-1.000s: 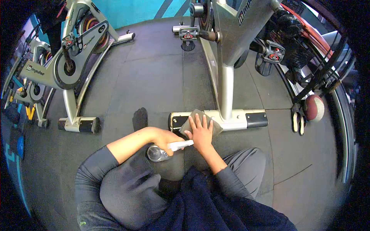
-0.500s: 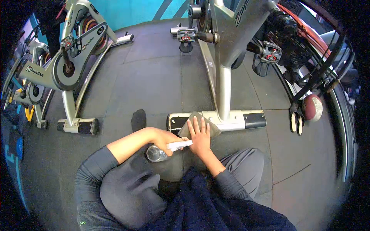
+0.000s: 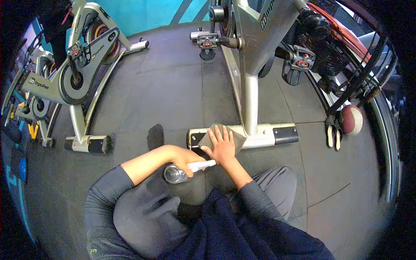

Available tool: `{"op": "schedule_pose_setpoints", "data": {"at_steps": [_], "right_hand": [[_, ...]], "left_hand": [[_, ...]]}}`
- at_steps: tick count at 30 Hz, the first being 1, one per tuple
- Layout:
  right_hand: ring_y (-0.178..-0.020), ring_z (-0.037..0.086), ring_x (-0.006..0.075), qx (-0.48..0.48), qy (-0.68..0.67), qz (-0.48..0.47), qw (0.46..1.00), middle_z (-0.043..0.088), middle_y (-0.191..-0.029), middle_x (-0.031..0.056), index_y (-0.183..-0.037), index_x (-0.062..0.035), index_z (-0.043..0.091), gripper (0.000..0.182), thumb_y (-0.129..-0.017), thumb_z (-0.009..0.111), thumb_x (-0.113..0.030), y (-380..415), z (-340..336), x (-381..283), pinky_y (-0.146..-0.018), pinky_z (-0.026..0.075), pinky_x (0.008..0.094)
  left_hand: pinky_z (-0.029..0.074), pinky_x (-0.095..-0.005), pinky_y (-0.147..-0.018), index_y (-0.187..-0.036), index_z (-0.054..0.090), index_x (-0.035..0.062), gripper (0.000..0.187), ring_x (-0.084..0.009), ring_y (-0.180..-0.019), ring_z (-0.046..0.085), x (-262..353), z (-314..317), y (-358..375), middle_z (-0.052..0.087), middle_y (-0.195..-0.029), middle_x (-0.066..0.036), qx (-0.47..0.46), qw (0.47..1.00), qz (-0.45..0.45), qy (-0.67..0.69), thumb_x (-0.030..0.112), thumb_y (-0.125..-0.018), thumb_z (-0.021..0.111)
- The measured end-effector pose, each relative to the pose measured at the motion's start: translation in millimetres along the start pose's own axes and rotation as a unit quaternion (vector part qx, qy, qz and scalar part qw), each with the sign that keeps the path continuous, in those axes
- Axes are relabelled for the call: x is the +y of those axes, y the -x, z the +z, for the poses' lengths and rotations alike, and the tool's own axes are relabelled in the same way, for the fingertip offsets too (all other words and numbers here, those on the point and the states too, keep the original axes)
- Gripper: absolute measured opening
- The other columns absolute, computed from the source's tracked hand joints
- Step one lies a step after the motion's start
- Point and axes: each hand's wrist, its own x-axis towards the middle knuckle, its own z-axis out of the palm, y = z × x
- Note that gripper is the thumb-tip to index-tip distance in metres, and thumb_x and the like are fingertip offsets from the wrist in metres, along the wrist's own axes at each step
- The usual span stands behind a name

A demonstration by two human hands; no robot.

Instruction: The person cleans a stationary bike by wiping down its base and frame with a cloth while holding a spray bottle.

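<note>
My left hand (image 3: 187, 158) is wrapped round the neck of a clear spray bottle (image 3: 174, 174) with a white trigger head. The nozzle points right, close to my right wrist. My right hand (image 3: 223, 149) lies flat with fingers spread on a grey-brown cloth (image 3: 239, 138). Under the cloth is the light-coloured base bar (image 3: 263, 138) of a stationary bike (image 3: 252, 99). The cloth covers part of the bar left of the upright post, and its underside is hidden.
Another exercise bike (image 3: 77, 115) stands to the left. A dark red and cream ball (image 3: 351, 120) and a pair of black shoes (image 3: 333, 133) are at the right, near a rack. My foot (image 3: 155, 136) rests on the dark mat floor (image 3: 173, 95).
My right hand has slid slightly up and left on the base bar, together with the cloth, and its thumb now sticks out to the left. My left hand keeps its grip on the spray bottle.
</note>
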Motion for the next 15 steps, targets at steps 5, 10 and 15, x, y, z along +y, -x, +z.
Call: {"op": "schedule_pose_setpoints", "data": {"at_steps": [5,10,15], "right_hand": [[-0.138,0.022,0.0324,0.022,0.015,-0.026,0.999,0.028,-0.148,0.0092,-0.144,-0.0194,0.028,0.073,-0.084,0.046,-0.058,30,1,5,-0.111,0.017,0.0496],[-0.136,0.026,0.0326,0.017,0.022,-0.022,0.999,0.031,-0.147,0.0106,-0.143,-0.0173,0.031,0.069,-0.085,0.050,-0.049,56,-5,-4,-0.109,0.021,0.0509],[-0.138,0.023,0.0302,0.041,-0.045,-0.026,0.998,0.033,-0.147,0.0048,-0.140,-0.0201,0.037,0.057,-0.090,0.043,-0.048,10,2,-4,-0.111,0.015,0.0510]], "left_hand": [[0.043,-0.0380,-0.095,-0.131,0.039,0.0030,0.066,-0.0247,-0.111,0.053,3,-1,-2,0.055,-0.120,-0.012,0.018,1.000,0.008,0.017,0.023,-0.076,0.069],[0.043,-0.0379,-0.093,-0.129,0.041,0.0029,0.063,-0.0246,-0.110,0.054,0,3,0,0.056,-0.119,-0.012,0.017,0.999,0.019,0.034,0.021,-0.075,0.069],[0.044,-0.0375,-0.092,-0.127,0.044,0.0034,0.060,-0.0247,-0.110,0.054,-6,4,0,0.056,-0.119,-0.013,-0.005,1.000,-0.011,-0.005,0.022,-0.076,0.070]]}}
